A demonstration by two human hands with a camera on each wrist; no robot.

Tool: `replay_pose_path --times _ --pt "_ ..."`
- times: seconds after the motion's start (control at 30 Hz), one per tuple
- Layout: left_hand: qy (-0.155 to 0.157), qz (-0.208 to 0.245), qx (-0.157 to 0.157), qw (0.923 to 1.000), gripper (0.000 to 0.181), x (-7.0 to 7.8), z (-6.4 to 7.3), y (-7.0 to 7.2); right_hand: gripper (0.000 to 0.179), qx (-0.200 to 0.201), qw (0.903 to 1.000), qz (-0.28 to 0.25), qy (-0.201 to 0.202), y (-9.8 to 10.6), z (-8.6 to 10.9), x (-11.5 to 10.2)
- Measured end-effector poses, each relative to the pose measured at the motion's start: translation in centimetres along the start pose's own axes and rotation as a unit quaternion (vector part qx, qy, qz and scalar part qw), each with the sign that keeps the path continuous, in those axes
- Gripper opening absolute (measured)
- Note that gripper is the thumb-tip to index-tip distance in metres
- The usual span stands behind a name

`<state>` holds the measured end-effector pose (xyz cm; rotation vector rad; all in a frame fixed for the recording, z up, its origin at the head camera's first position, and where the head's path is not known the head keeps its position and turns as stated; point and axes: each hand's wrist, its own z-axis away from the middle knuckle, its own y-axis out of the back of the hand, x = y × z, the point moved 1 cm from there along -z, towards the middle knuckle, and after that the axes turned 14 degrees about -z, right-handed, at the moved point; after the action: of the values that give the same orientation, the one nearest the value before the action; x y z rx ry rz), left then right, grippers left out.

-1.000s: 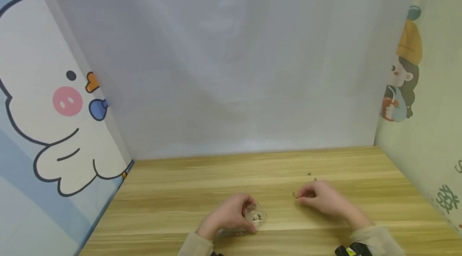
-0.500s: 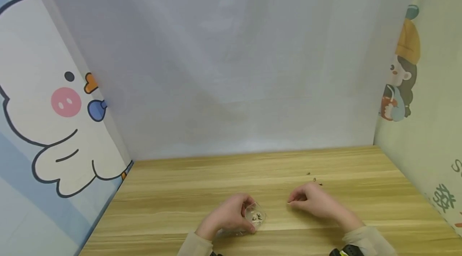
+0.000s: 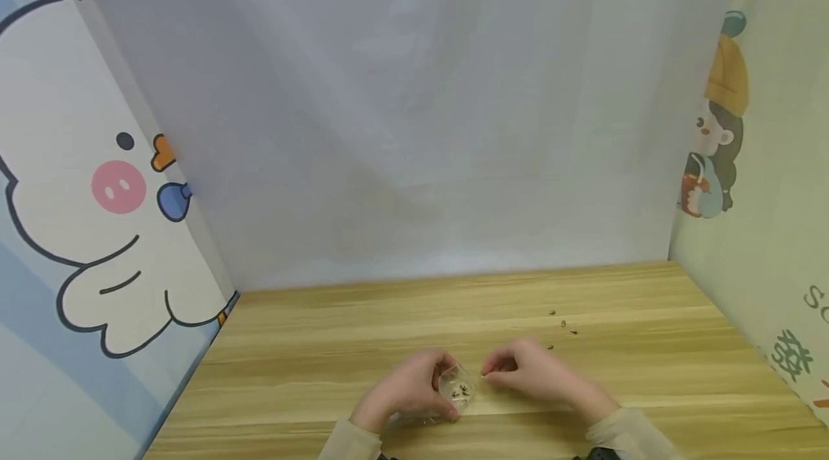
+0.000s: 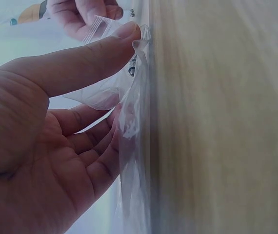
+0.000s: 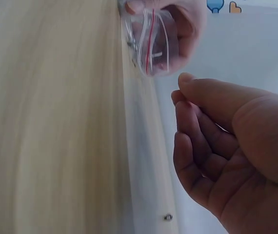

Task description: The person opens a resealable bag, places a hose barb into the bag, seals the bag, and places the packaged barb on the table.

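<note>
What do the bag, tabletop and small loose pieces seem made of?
Bag: thin, glossy clear plastic, see-through with bright creases. Tabletop: wood or wood-look laminate, seemingly smooth; grain shows. Small loose pieces: probably metal, polished, judging by the silvery glint on one.
</note>
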<state>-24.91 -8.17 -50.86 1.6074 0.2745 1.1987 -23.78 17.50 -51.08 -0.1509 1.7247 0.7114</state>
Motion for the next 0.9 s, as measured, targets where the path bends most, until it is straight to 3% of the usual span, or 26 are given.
replay_pose_path --times 0.4,0.9 --pt "-0.003 -0.003 -0.01 0.9999 0.057 -0.2 0.0 -0.1 0.006 -0.026 0.9991 0.0 0.035 -3.4 -1.8 -1.6" --pt "-0.005 0.004 -0.01 0.9999 0.054 -0.1 0.2 0.1 0.006 -0.024 0.9987 -0.006 0.045 -4.1 -2.0 -1.7"
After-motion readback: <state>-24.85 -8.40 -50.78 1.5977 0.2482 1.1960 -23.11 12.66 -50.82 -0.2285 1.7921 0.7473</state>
